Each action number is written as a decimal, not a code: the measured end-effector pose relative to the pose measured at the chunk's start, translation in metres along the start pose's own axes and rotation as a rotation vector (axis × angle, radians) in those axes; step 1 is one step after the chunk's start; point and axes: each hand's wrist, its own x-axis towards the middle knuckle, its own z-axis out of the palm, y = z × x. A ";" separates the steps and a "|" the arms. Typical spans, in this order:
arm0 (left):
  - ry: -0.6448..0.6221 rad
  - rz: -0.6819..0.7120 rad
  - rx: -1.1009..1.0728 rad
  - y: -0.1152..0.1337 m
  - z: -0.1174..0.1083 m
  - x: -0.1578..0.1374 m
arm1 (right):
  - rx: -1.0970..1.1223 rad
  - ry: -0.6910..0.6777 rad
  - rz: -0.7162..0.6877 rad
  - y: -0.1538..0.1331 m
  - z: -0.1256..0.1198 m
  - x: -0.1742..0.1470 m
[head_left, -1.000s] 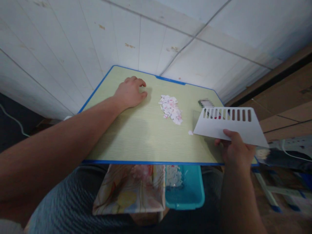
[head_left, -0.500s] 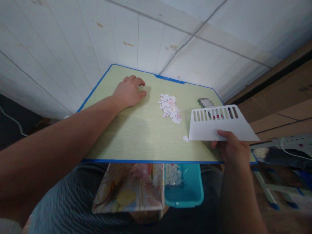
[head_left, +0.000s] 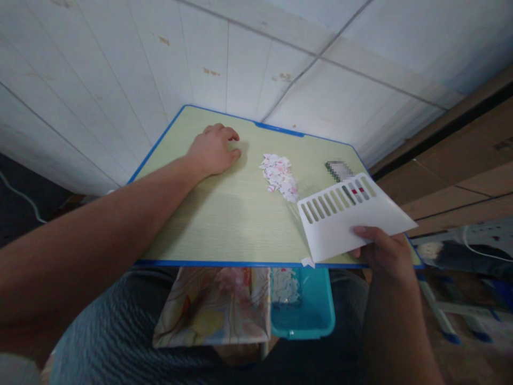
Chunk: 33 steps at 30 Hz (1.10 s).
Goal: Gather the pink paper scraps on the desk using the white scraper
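Right hand (head_left: 389, 250) pinches slotted sheet (head_left: 339, 232) at scrap (head_left: 307, 262); my left hand (head_left: 214, 152) empty, apart. Likely sweeping; next needs light push.

One head camera: we look forward and down from above and behind left hand (head_left: 214, 149) and right hand (head_left: 385, 251), near enough to catch both forearms (head_left: 132, 208), tabletop (head_left: 228, 230) between hands, wall (head_left: 200, 48) beyond them, lap (head_left: 112, 321) this side

Paper pile (head_left: 279, 176) sits on the worktop (head_left: 224, 224), scraper (head_left: 340, 230) to its right, lone scrap (head_left: 308, 262) at the near edge, basin (head_left: 315, 315) below!
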 end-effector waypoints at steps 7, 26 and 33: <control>0.013 0.002 -0.021 -0.002 0.001 0.000 | 0.008 0.002 -0.018 -0.002 0.003 0.000; 0.006 -0.008 0.007 0.004 -0.001 -0.002 | 0.045 0.033 -0.088 0.009 -0.002 0.007; 0.045 -0.006 -0.010 0.005 0.001 -0.003 | -0.029 0.284 -0.120 0.002 0.019 0.027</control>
